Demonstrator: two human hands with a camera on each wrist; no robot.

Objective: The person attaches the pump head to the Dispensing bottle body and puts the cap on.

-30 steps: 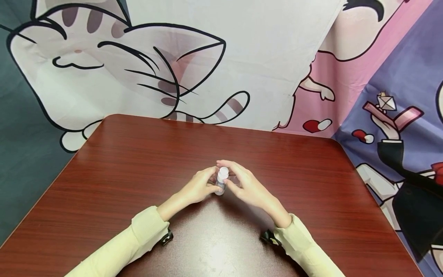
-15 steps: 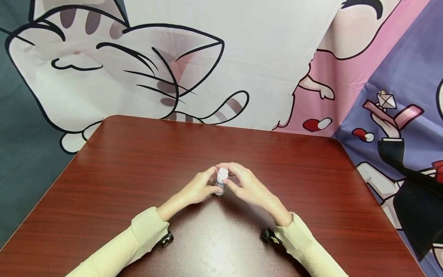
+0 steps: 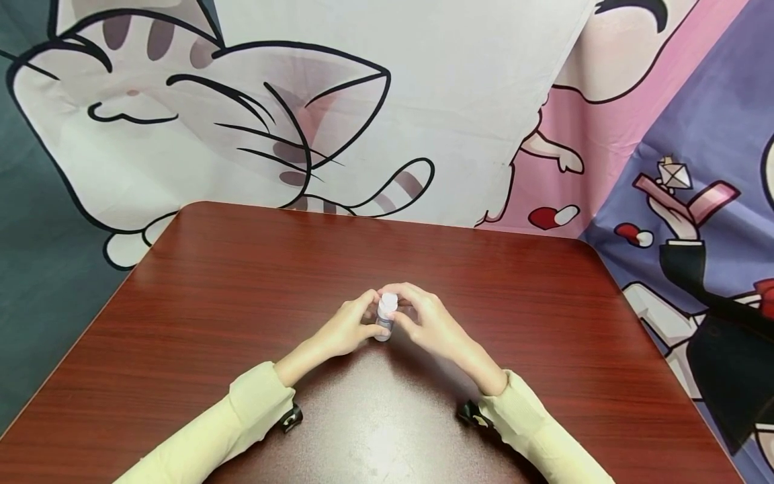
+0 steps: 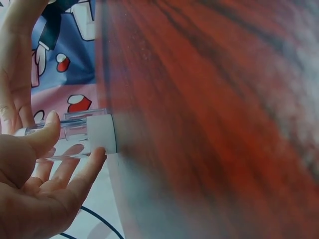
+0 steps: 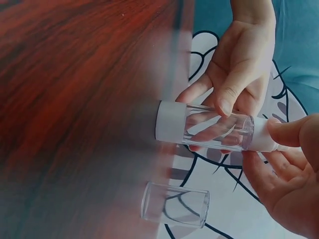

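A small clear bottle (image 5: 214, 128) with a white base and a white top (image 5: 262, 134) stands upright on the table, near its middle in the head view. My left hand (image 3: 342, 327) holds the clear body from the left, thumb in front and fingers behind. From the other side my right hand (image 3: 437, 327) pinches the white top between thumb and fingers. A clear, hollow cap (image 5: 175, 205) stands on the table beside the bottle, apart from it. In the left wrist view the left fingers and thumb cover part of the bottle, and the right hand (image 4: 17, 79) shows above.
The dark red wooden table (image 3: 272, 269) has a glossy bright reflection near its front. Behind it hangs a printed cloth (image 3: 471, 121) with a cartoon cat and figures. Black wrist devices (image 3: 291, 417) sit under both light sleeves (image 3: 242, 420).
The right fingers have shifted very slightly down and left around the white top. The left hand keeps its grip and the bottle stays in place.
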